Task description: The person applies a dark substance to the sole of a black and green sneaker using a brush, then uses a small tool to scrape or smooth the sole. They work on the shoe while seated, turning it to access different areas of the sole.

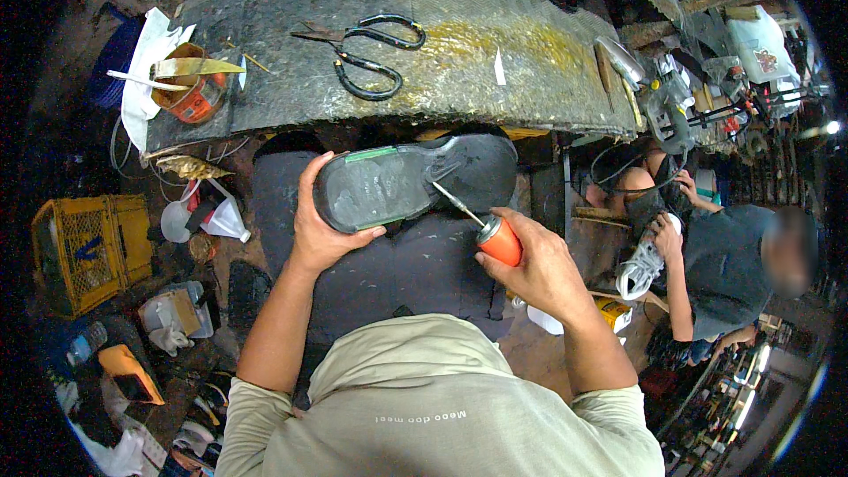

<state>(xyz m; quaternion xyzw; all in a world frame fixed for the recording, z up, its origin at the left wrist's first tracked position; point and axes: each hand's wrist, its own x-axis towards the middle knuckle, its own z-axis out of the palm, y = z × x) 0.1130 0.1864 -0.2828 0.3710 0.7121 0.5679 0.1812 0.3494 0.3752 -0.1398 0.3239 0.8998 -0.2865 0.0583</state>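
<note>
My left hand [323, 238] grips the wide end of a dark grey shoe sole [371, 190], held roughly level over my lap, with green strips along parts of its edges. My right hand [526, 261] is closed round the orange cylindrical handle [500, 239] of a tool. Its slender metal shaft [455, 201] reaches up-left, and the tip meets the sole near its narrow middle. Above, on the worn grey bench [265, 9], lie black-handled scissors [369, 79], open, and a small white scrap [499, 66].
An orange tin [194, 102] with sticks stands at the bench's left. Tools and a metal device [671, 106] crowd its right end. A yellow crate [88, 256] and containers [172, 318] sit lower left. A co-worker [724, 274] at the right holds a white sneaker [643, 269].
</note>
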